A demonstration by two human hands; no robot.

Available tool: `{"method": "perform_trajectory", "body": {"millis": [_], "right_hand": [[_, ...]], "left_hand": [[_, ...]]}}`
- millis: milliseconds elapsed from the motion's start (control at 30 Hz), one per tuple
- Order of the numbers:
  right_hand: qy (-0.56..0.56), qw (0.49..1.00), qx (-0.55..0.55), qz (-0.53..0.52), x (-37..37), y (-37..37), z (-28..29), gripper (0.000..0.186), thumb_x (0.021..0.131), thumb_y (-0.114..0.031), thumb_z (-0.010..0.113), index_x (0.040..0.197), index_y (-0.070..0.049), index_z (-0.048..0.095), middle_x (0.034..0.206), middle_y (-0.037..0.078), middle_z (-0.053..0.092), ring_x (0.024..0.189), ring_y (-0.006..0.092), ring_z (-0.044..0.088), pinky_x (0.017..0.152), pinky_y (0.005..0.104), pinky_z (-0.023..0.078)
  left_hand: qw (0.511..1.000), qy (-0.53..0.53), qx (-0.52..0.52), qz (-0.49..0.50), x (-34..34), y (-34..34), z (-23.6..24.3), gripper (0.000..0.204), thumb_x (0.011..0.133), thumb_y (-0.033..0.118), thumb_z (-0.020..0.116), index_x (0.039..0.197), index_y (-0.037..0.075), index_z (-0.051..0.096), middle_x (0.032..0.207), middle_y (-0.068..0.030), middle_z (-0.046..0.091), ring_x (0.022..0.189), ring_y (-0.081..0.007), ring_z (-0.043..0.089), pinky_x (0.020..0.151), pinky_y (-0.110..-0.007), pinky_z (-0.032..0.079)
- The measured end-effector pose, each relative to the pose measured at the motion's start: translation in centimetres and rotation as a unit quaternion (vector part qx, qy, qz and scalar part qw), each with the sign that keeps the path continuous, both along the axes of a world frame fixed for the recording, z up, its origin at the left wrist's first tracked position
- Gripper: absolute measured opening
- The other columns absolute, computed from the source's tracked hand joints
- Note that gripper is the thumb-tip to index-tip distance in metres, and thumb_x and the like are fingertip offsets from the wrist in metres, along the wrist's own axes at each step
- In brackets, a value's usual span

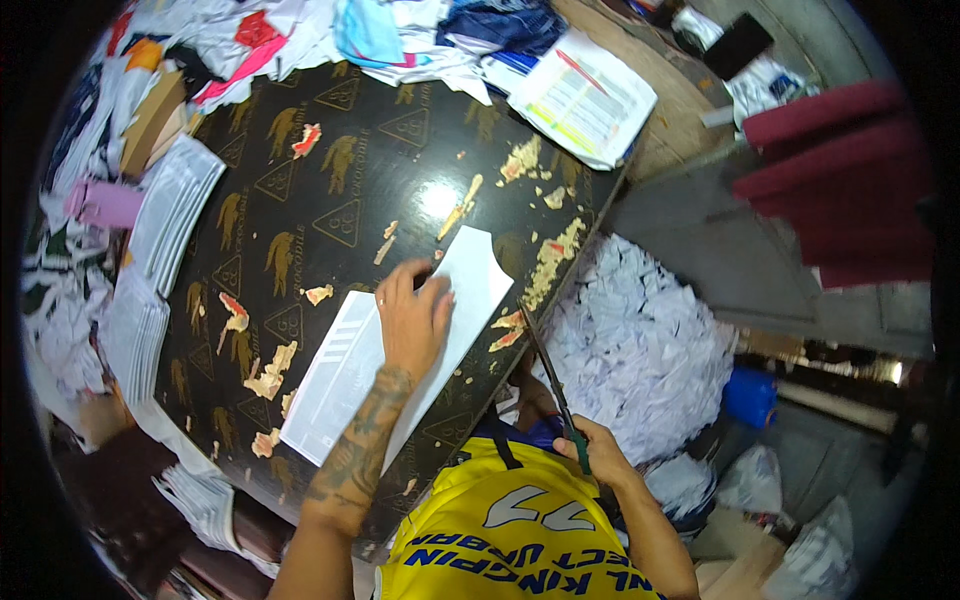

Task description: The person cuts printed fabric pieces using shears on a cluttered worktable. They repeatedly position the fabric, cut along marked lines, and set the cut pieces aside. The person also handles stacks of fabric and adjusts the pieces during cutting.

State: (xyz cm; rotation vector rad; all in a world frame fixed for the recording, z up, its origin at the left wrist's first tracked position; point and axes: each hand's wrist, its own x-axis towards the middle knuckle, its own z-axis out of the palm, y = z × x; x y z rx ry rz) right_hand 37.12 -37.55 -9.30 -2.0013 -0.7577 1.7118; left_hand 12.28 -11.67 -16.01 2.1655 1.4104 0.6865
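1. Green-handled scissors [560,401] are gripped in the right hand [603,452], their blades reaching to the table's near edge.
2. Palm down, the left hand [412,318] rests on white panels [468,285] lying beside that edge; whether its bent fingers pinch anything, I cannot tell.
3. Tan and red scraps [270,372] lie scattered over the dark table [400,180].
4. White stacks [180,215] line its left edge, clothes [370,35] its far edge.
5. Papers [600,120] with a red pen [580,72] lie at the far right corner.
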Motion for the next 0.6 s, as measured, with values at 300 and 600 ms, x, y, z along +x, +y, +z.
{"method": "perform_trajectory", "body": {"millis": [300,600], "right_hand": [[0.014,0.998,0.060,0.018,-6.0,-1.8,-2.0,0.040,0.097,-0.041,0.079,0.091,-0.009,0.057,0.078,0.000,0.047,0.075,0.0125,0.044,0.066,0.0330,0.040],[-0.023,0.997,0.051,-0.054,-10.3,3.0,-3.9,0.051,0.092,-0.049,0.085,0.098,-0.002,0.064,0.081,0.002,0.054,0.077,0.0143,0.048,0.070,0.0336,0.044]], "left_hand": [[0.998,-0.031,-0.058,-0.018,0.7,-4.6,-1.0,0.018,0.085,0.016,0.087,0.093,0.004,0.076,0.109,-0.0100,0.067,0.108,-0.0325,0.058,0.094,-0.044,0.046],[0.998,0.042,-0.013,-0.039,-1.5,-3.3,-0.2,0.011,0.094,0.019,0.078,0.099,0.009,0.077,0.110,-0.0082,0.069,0.111,-0.0301,0.059,0.102,-0.046,0.039]]}}
